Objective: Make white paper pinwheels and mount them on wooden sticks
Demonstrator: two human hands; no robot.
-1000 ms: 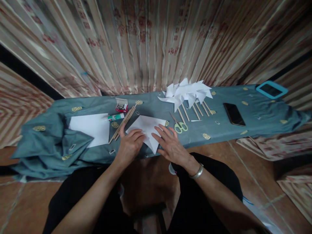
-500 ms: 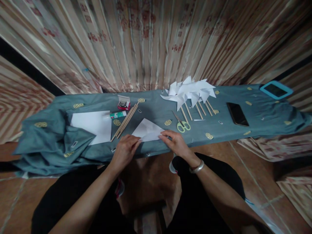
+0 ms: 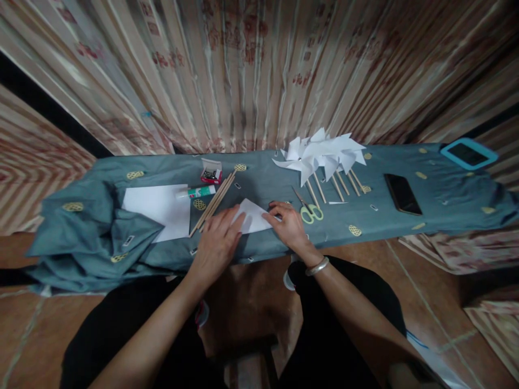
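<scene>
Along the near edge of the cloth-covered table (image 3: 328, 224), around the middle of its length, I have the folded white paper (image 3: 254, 216) lying flat between both hands, a corner pointing toward the far edge. The left hand (image 3: 218, 237) lies over its left part, fingers stretched out and close together, palm down; the right hand (image 3: 288, 224) is at its right corner with fingers curled and thumb extended, though from my end I cannot tell whether they pinch it or only rest on it. I judge this sheet very light, thin and springy along its folds, easy to crease wrongly or tear, and apt to slide on the cloth. I would take it by the outer corners, thumb against forefinger, and steady the layers with flat fingertips. Just beyond the hands I see the green-handled scissors (image 3: 307, 206) to the right and a bundle of wooden sticks (image 3: 213, 203) to the left, then a glue stick (image 3: 201, 192) across the edge of a white sheet (image 3: 158, 208). Farther off, toward the far edge, sit an opened small box (image 3: 218, 176) and the overlapping paper pinwheels (image 3: 316, 155); a blue-framed tablet (image 3: 470, 154) lies by the far right corner.
</scene>
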